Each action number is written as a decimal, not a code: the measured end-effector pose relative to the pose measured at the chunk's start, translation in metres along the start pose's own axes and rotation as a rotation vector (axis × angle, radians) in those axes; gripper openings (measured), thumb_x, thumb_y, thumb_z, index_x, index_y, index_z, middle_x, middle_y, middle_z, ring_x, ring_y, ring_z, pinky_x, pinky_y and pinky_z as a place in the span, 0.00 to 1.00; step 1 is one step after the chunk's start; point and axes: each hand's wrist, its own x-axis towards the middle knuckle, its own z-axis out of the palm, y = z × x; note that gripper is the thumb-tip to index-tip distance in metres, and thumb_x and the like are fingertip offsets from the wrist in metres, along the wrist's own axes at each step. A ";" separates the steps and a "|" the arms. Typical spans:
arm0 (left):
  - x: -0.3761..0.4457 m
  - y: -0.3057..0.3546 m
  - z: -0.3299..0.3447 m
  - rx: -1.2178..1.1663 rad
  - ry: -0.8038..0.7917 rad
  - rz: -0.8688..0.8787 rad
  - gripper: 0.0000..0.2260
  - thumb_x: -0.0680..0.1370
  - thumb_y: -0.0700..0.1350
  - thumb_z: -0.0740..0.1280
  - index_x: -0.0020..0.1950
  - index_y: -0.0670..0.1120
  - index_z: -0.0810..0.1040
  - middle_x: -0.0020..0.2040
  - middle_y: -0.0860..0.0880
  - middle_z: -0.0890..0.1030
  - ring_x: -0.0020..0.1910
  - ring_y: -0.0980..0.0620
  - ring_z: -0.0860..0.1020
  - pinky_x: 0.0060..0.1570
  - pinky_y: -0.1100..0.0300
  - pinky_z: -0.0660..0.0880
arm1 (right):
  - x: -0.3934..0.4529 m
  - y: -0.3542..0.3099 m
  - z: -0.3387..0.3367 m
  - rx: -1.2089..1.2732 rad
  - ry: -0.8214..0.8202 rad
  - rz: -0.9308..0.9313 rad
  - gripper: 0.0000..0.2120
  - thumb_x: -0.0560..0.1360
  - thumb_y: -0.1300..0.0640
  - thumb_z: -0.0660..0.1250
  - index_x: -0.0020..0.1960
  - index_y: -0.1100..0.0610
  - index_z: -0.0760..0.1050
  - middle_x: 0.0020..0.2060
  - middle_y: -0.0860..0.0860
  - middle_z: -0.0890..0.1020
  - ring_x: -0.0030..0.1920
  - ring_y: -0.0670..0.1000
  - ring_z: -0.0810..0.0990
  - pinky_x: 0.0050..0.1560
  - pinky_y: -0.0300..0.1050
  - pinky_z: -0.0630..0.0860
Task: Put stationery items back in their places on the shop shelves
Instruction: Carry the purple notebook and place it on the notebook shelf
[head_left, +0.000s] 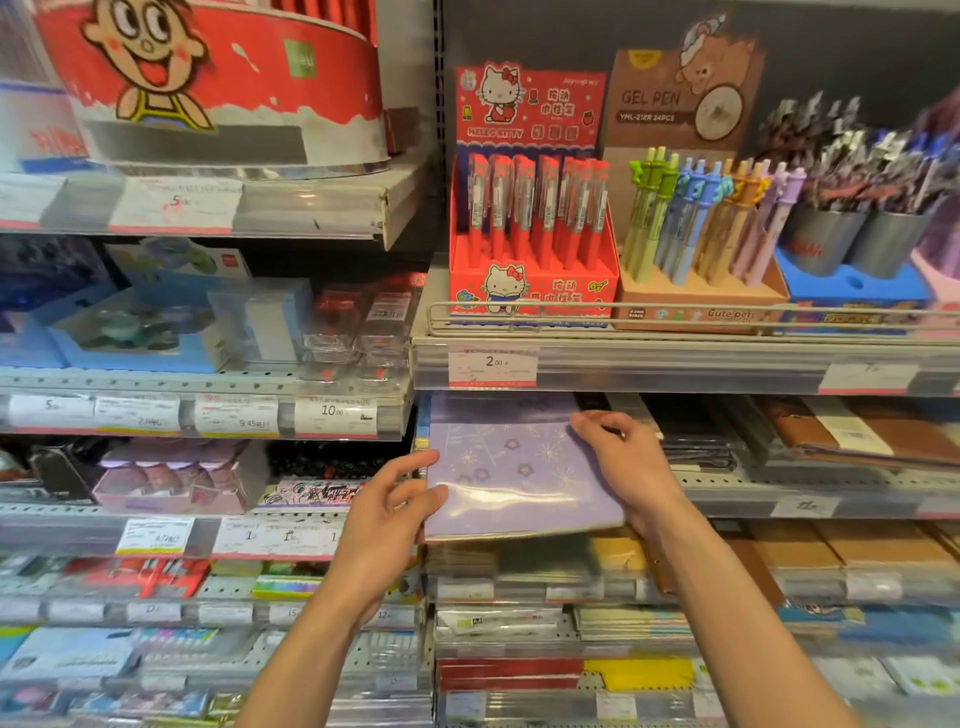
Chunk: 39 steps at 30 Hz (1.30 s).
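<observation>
Your left hand is at the left edge of the flat lilac notebook in a glossy clear sleeve, printed with small flowers and starbursts; its fingers are loosely spread and only slightly bent, with the fingertips touching the near left corner of the cover, and they do not wrap around it. Your right hand grips the right edge of the same notebook: the fingers curl over the top far corner while the palm and thumb side sit against the right edge and underside. The notebook lies roughly level, with its far part under the grey metal shelf with a clear price rail and its near edge projecting out past the shelf front, above the stacked notebooks in yellow, brown and dark covers on the tier below. It rests on or just above another lilac sheet at the back; you cannot tell whether the two touch. On the shelf above stand the red cardboard display box of red-and-white cartoon-cat pens, the tan cardboard box of pastel animal-topped gel pens just beside it, and grey cups packed with dark pens further right. Brown leather-look wallets or covers lie right of your right hand.
</observation>
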 end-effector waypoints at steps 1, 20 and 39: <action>0.001 -0.001 0.002 -0.016 0.032 0.012 0.13 0.79 0.43 0.69 0.60 0.57 0.79 0.49 0.48 0.82 0.38 0.57 0.79 0.41 0.61 0.74 | -0.007 0.002 -0.003 -0.016 -0.037 0.002 0.16 0.78 0.50 0.70 0.63 0.55 0.76 0.52 0.52 0.84 0.51 0.52 0.83 0.50 0.47 0.80; -0.008 -0.017 -0.004 0.493 0.278 0.383 0.13 0.79 0.55 0.66 0.63 0.57 0.76 0.58 0.59 0.74 0.50 0.60 0.77 0.48 0.65 0.75 | -0.015 0.022 -0.001 -0.435 0.094 -0.350 0.20 0.78 0.45 0.68 0.66 0.51 0.73 0.46 0.46 0.82 0.44 0.44 0.80 0.47 0.44 0.78; 0.065 0.003 0.019 1.506 0.154 0.836 0.10 0.79 0.45 0.68 0.57 0.43 0.81 0.53 0.46 0.81 0.52 0.44 0.78 0.40 0.52 0.78 | 0.023 0.024 0.007 -0.952 -0.056 -0.709 0.21 0.78 0.41 0.65 0.67 0.50 0.77 0.67 0.51 0.78 0.68 0.53 0.73 0.69 0.51 0.66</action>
